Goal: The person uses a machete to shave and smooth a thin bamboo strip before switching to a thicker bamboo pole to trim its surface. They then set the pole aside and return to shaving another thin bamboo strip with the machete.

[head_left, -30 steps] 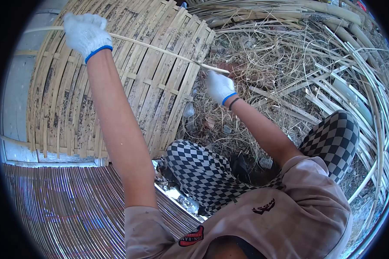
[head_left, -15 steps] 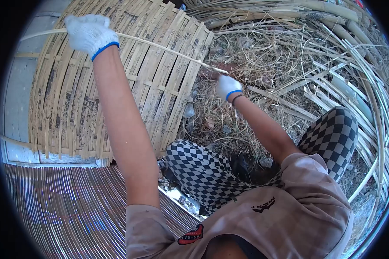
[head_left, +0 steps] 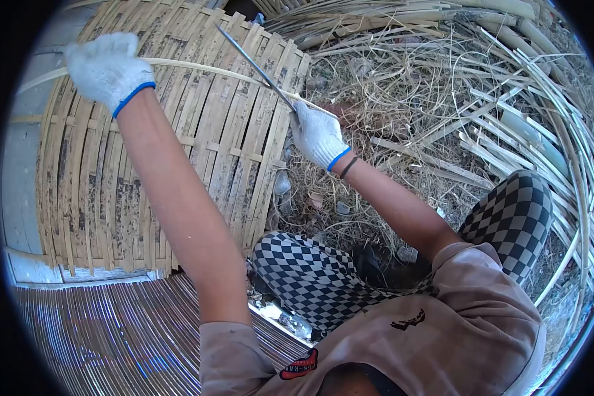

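Observation:
My left hand (head_left: 109, 74), in a white knit glove with a blue cuff, is closed around a long pale bamboo strip (head_left: 198, 66). The strip runs out past the hand on the left and bends rightward to my right hand (head_left: 318, 135), gloved the same way. That hand grips a knife (head_left: 251, 63). Its thin dark blade points up and to the left, crossing the strip near the strip's right end. The knife's handle is hidden in the glove. Beneath the strip lies a woven bamboo panel (head_left: 158, 158) of flat slats.
Thin shavings (head_left: 383, 79) litter the ground right of the panel. Split bamboo lengths (head_left: 574, 198) and thicker poles (head_left: 501, 9) lie along the right and far sides. A ribbed mat of thin rods (head_left: 112, 330) is at lower left. My checkered legs (head_left: 303, 270) are folded close by.
My right hand has moved left and slightly down, and the knife blade now shows clearly, angled across the strip. My left hand has shifted left and a little down, still holding the strip.

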Action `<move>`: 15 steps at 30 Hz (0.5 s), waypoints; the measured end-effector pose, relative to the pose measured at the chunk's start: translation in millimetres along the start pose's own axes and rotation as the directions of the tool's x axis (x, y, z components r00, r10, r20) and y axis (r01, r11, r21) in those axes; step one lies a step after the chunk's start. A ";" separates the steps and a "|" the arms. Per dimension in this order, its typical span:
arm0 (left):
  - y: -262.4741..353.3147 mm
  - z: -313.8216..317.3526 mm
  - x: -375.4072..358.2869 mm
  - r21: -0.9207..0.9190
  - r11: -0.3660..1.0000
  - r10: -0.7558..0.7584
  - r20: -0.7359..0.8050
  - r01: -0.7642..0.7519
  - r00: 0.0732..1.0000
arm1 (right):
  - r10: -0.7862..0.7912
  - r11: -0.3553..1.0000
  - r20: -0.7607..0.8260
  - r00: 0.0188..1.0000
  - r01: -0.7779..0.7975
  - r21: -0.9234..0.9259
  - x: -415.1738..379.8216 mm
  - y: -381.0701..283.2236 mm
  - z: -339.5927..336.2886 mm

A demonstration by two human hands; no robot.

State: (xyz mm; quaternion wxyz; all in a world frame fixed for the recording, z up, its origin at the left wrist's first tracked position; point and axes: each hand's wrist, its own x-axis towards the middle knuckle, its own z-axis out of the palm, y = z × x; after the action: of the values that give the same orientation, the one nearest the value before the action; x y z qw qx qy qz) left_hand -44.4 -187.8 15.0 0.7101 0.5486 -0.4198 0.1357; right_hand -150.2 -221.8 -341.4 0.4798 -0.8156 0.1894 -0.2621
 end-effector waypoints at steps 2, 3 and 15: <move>8.0 24.6 -19.2 0.051 0.999 0.012 -0.225 -0.001 0.974 | 0.078 0.995 0.047 0.996 -0.075 -0.062 -3.0 25.7 25.4; 9.5 23.1 -22.7 0.062 0.998 0.026 -0.214 -0.013 0.976 | 0.125 0.992 0.036 0.991 -0.125 -0.019 -11.0 58.4 49.2; -18.2 -13.3 22.1 0.008 1.000 0.004 -0.259 -0.002 0.966 | 0.171 0.985 0.113 0.979 -0.168 -0.034 -11.3 67.5 38.8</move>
State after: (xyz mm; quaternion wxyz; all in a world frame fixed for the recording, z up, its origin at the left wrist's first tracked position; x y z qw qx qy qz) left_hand -13.0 -188.4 18.8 0.7564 0.5284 -0.3240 0.2090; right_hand -139.4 -220.5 -419.3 0.5004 -0.8161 0.2333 -0.1705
